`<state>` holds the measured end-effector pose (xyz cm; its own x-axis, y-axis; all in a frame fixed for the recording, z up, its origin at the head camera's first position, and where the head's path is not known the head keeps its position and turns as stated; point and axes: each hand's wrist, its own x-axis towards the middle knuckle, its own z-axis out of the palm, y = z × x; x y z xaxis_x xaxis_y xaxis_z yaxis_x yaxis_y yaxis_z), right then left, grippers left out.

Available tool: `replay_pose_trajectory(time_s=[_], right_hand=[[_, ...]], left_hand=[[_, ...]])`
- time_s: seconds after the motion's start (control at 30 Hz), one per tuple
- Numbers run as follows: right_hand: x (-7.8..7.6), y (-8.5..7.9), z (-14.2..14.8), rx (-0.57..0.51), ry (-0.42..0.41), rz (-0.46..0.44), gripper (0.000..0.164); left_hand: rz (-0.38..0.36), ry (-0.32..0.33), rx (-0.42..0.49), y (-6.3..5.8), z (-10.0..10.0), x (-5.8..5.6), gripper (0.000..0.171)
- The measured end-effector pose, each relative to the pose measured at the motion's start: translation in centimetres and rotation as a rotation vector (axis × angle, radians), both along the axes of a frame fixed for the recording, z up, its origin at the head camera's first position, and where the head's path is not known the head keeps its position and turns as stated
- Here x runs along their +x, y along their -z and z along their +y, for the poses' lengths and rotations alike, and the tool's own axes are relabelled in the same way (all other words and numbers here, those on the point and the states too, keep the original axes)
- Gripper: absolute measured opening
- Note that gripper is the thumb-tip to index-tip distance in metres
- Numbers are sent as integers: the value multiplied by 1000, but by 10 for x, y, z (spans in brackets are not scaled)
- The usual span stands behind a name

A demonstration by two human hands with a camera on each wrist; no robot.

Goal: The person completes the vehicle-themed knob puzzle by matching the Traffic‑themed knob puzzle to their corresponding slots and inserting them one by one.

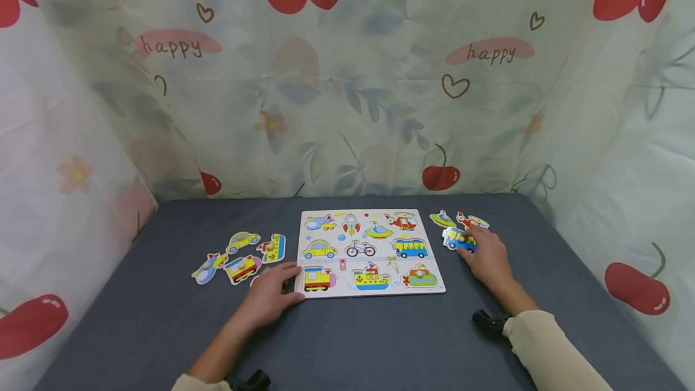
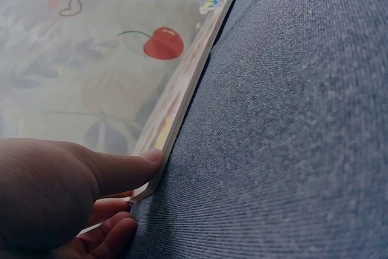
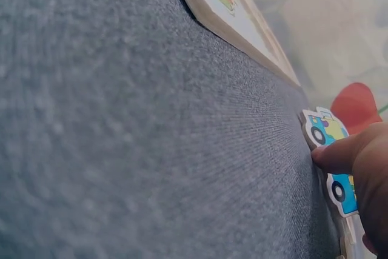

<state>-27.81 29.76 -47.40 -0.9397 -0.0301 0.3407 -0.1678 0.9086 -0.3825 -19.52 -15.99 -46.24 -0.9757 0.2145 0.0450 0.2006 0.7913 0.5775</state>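
Observation:
A wooden puzzle board (image 1: pixel 343 282) with printed vehicles lies flat on the dark cloth. My left hand (image 1: pixel 271 293) holds its near-left corner; in the left wrist view the thumb (image 2: pixel 130 171) lies along the front edge, with fingers bent at the side. Right of the board, my right hand (image 1: pixel 485 255) grips the blue and yellow bus piece (image 1: pixel 452 239). In the right wrist view the thumb (image 3: pixel 336 153) crosses the lower edge of the bus, between its wheels. Fingers hide part of the bus. A flying saucer piece (image 1: pixel 443 219) and a helicopter piece (image 1: pixel 473 221) lie just behind it.
Left of the board lie a car piece (image 1: pixel 242 241), a ship piece (image 1: pixel 274 248), a train piece (image 1: pixel 241 268) and a plane piece (image 1: pixel 208 268). Another piece's white edge peeks out beside my left hand. A patterned curtain (image 1: pixel 358 107) encloses the table's back and sides.

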Motion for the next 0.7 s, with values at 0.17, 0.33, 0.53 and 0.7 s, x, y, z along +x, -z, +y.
replay_pose_trajectory(time_s=[0.17,0.33,0.53,0.7], right_hand=[[3,-1,-4,-12,-1,12,32],[6,1,-8,-20,-2,19,35],[7,3,-14,-54,-4,-1,33],[6,4,-17,-85,-20,41,20]], left_hand=[[2,-3,-7,1,0,-1,55],[9,-4,-16,2,0,-2,56],[7,-8,-20,2,0,-2,56],[5,-6,-16,2,0,-2,55]])
